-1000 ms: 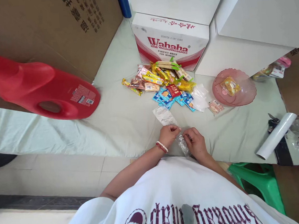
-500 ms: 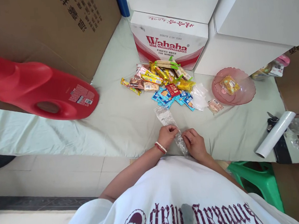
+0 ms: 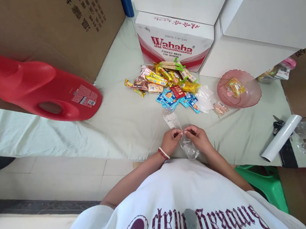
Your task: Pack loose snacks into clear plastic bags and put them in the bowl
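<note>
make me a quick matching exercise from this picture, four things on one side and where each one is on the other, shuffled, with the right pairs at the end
Things
1. red jug
2. pink bowl
3. clear plastic bag
4. green stool

Places
A. between the left hand and the right hand, pinched by both
B. past the near edge of the table, lower right of the picture
C. at the left of the picture, in front of a brown carton
D. on the table, with a yellow packet inside

Pairs: 1-C, 2-D, 3-A, 4-B
</note>
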`<act>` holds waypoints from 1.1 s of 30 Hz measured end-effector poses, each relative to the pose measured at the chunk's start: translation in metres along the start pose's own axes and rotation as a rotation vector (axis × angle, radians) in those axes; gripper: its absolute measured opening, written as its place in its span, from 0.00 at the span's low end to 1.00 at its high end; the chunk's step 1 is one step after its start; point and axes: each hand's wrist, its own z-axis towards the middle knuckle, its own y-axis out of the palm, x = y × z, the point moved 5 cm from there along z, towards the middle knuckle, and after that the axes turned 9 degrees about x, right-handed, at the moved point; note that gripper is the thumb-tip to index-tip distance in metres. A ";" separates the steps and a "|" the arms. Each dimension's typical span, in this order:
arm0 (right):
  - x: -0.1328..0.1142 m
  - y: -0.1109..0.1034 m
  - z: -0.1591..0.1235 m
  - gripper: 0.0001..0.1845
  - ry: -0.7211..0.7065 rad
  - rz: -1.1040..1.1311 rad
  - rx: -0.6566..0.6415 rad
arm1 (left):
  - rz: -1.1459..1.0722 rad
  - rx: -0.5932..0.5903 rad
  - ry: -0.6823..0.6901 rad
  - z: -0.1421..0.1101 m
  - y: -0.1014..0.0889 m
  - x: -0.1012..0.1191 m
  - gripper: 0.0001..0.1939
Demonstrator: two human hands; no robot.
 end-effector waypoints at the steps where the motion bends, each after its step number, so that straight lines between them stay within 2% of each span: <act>1: 0.002 0.001 0.001 0.14 0.031 0.037 0.004 | 0.000 0.002 0.010 -0.001 -0.001 0.001 0.12; 8: 0.006 -0.007 0.002 0.17 0.154 0.187 0.123 | -0.108 0.030 -0.026 -0.002 -0.012 -0.001 0.10; 12: 0.012 -0.014 0.002 0.20 0.221 0.304 0.175 | -0.305 0.035 -0.076 0.000 -0.022 -0.006 0.09; 17: 0.016 -0.022 0.000 0.18 0.239 0.275 0.170 | -0.484 0.064 -0.195 0.000 -0.036 -0.010 0.12; 19: 0.012 -0.021 0.001 0.20 0.189 0.231 0.092 | -0.485 0.069 -0.230 -0.001 -0.037 -0.010 0.13; 22: 0.002 -0.013 0.003 0.31 0.045 0.053 -0.051 | -0.486 0.055 -0.260 -0.003 -0.034 -0.007 0.14; 24: -0.006 -0.009 0.005 0.34 -0.052 -0.077 -0.079 | -0.503 0.036 -0.287 -0.004 -0.030 -0.005 0.14; 27: -0.022 -0.003 0.009 0.28 -0.256 -0.184 -0.057 | -0.522 -0.024 -0.335 -0.005 -0.025 -0.005 0.15; 29: -0.030 -0.002 0.013 0.19 -0.331 -0.185 -0.030 | -0.511 -0.062 -0.352 -0.005 -0.024 -0.006 0.16; 31: -0.031 -0.001 0.020 0.11 -0.301 -0.138 -0.011 | -0.495 -0.087 -0.360 -0.006 -0.026 -0.008 0.18; 33: -0.028 0.001 0.027 0.10 -0.229 -0.085 -0.030 | -0.478 -0.128 -0.382 -0.007 -0.027 -0.011 0.18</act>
